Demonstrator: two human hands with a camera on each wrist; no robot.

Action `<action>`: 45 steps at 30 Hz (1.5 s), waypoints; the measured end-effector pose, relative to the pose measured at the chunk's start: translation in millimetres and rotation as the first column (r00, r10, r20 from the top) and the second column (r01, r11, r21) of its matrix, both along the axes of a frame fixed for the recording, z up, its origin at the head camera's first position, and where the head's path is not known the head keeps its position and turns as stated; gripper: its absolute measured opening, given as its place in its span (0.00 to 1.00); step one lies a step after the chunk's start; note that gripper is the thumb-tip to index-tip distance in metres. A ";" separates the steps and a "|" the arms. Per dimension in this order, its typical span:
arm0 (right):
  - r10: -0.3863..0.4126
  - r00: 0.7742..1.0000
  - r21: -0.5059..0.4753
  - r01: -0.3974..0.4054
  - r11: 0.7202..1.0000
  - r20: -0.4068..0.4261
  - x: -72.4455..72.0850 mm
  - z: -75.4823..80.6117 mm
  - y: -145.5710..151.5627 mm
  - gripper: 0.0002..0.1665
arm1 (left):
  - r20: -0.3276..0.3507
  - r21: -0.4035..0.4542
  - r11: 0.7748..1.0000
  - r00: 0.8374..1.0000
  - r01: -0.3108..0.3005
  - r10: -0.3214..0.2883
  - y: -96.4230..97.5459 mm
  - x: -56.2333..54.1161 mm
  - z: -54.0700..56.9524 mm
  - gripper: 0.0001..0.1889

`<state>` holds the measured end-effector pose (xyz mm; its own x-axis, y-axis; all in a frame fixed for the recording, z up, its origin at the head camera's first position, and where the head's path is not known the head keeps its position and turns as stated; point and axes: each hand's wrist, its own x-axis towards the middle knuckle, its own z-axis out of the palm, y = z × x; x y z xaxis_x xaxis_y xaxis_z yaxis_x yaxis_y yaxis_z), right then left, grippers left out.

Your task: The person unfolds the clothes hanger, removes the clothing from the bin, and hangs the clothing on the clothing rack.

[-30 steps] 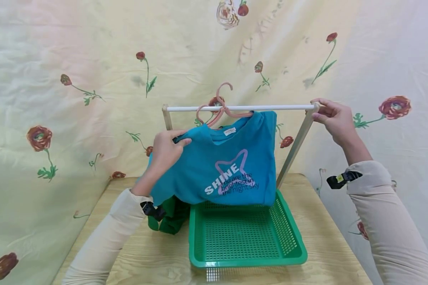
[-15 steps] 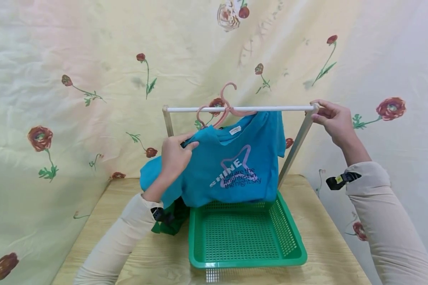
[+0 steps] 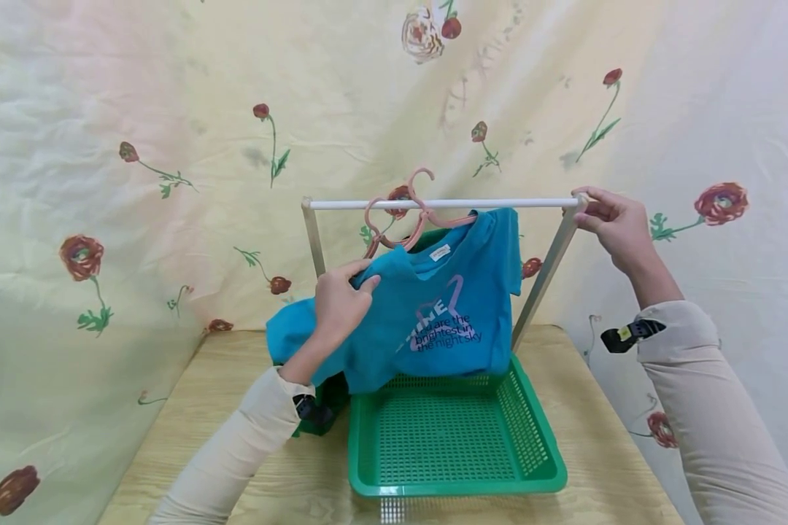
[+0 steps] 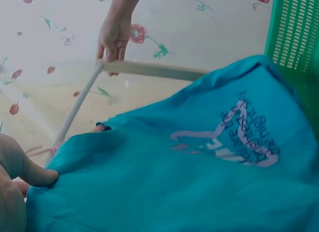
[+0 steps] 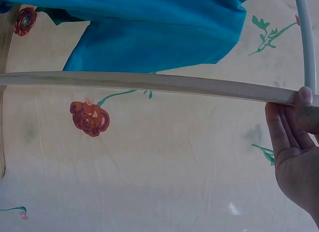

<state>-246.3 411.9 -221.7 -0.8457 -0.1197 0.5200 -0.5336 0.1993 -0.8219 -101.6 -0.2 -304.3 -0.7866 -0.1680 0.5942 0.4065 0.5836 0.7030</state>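
My left hand pinches a blue T-shirt at its left shoulder, thumb in front; the left wrist view shows the thumb pressed on the cloth. The shirt, printed with "SHINE" lettering and a star outline, is on a pink hanger, whose hook rises above the white rail of a small clothes rack. My right hand grips the rack's top right corner, with fingers and thumb around the wooden post where it meets the rail. The shirt hides the hanger's lower part.
A green plastic basket stands on the wooden table below the shirt. Dark green cloth lies to its left, partly behind my left wrist. Another pink hook is at the rail. Flowered fabric hangs behind.
My left hand has moved right and slightly down with the shirt's shoulder, and folds hide more of the print. The hanger's hook has shifted right and sits a little lower. My right hand stays put.
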 end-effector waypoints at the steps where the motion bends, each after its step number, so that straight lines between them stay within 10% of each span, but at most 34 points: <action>1: -0.002 1.000 0.001 0.002 1.000 0.000 0.1 -0.3 0.1 0.22 | 0.000 -0.002 1.000 1.000 0.001 -0.001 2.2 0.9 -1.5 0.18; 12: -0.023 1.000 0.029 0.023 0.999 -0.011 2.5 -1.1 1.0 0.23 | 0.052 0.028 1.000 0.999 0.002 -0.004 16.9 5.0 -12.1 0.15; 30: -0.030 1.000 0.030 0.030 0.999 0.001 2.2 -0.6 1.0 0.23 | -0.188 -0.044 0.994 0.978 -0.099 0.089 -10.0 -13.1 -48.5 0.15; 45: -0.033 0.999 0.021 0.033 0.999 0.003 1.9 -2.0 -0.1 0.22 | -0.023 -0.058 0.995 0.996 -0.084 0.083 -16.3 -19.4 -48.2 0.17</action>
<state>-244.4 411.8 -223.8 -0.8510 -0.1023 0.5151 -0.5239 0.2337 -0.8191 -121.0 -16.5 -352.5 -0.7589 -0.1969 0.6207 0.3681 0.6565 0.6584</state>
